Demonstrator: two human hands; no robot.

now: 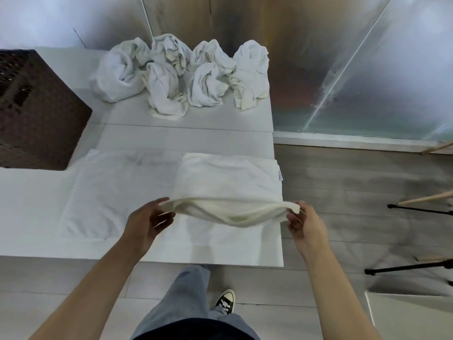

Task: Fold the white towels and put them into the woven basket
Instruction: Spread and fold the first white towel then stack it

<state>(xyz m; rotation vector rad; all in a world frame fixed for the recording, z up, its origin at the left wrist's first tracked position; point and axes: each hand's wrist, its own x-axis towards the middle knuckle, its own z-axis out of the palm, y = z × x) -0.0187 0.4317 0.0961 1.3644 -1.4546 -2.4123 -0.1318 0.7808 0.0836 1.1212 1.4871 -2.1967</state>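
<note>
My left hand (pixel 147 222) and right hand (pixel 304 222) each pinch a near corner of the white towel (pixel 230 185) in curled fingers, its lifted edge stretched left to right between them above the bench (pixel 171 133). Beyond lie the crumpled towels (pixel 181 74); the woven basket (pixel 36 111) stands far left, nearer my left hand.

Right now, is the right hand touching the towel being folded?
Touching. The head view shows the right hand pinching the towel's near right corner.
</note>
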